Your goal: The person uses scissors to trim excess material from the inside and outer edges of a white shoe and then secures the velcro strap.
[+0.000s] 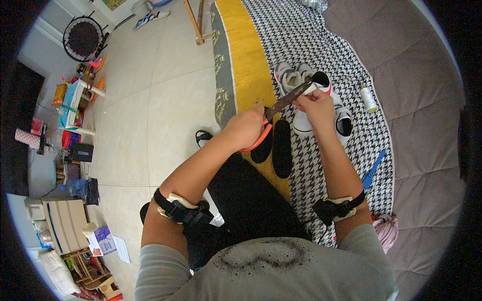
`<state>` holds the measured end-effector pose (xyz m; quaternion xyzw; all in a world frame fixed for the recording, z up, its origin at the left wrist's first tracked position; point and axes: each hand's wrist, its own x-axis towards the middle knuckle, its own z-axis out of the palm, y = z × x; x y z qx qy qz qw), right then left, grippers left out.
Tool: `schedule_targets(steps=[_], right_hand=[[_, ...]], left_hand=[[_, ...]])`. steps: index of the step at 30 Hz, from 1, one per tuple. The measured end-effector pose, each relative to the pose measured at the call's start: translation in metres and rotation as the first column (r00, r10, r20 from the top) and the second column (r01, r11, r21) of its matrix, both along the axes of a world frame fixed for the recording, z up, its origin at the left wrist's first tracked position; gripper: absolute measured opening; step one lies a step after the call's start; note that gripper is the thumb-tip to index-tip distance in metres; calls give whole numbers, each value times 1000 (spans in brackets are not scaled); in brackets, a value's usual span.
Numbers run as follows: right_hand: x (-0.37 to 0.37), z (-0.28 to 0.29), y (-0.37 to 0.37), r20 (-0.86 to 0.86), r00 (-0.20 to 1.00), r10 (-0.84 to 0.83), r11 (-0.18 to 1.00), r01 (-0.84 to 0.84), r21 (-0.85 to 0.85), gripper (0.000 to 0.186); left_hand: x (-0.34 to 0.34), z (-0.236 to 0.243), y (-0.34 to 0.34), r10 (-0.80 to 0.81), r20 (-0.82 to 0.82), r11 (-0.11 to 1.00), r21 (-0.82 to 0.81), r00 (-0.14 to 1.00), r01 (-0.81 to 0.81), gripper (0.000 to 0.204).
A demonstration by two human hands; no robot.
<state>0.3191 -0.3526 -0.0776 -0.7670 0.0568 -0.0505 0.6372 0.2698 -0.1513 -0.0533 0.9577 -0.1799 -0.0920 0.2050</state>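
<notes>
**tilefan:** Houndstooth blanket (321,165) over the bed, beige tile floor (165,100) off to the side. What's going on with the scissors?

**shoefix:** Scissors (271,118) with orange handles, blades open around a thin strip (310,90) of white material. Left hand (246,128) is curled shut through the handles; right hand (316,105) pinches the strip's end just past the blade tips, right above the white sneakers (311,100).

**tilefan:** Tips?

**shoefix:** I'd keep the strip taut, feed it deep into the blades, and keep fingers clear. Two black insoles (276,148) lie just below the hands, thread spool (368,99) and blue tool (374,170) well off to the right.
</notes>
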Motion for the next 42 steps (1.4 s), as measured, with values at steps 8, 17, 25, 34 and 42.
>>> schedule_targets(steps=[8,17,25,34,42], right_hand=[[34,-29,8,-47,996,-74,997,74,3,18],[50,-34,21,72,996,-47,996,52,-66,19],[45,-27,16,23,1000,15,1000,-15,-15,17],[41,-22,14,9,995,95,972,-95,214,20],[31,-19,12,-13,997,76,962,-70,265,28]], left_hand=[[37,-35,-1,11,-136,998,-53,991,-18,27],[38,-53,6,-110,-681,721,-556,724,-414,19],[34,-57,9,-380,-839,485,-539,390,-689,23],[30,-62,20,-767,-574,82,-533,289,-842,33],[26,-56,12,-388,-685,283,-726,617,-627,12]])
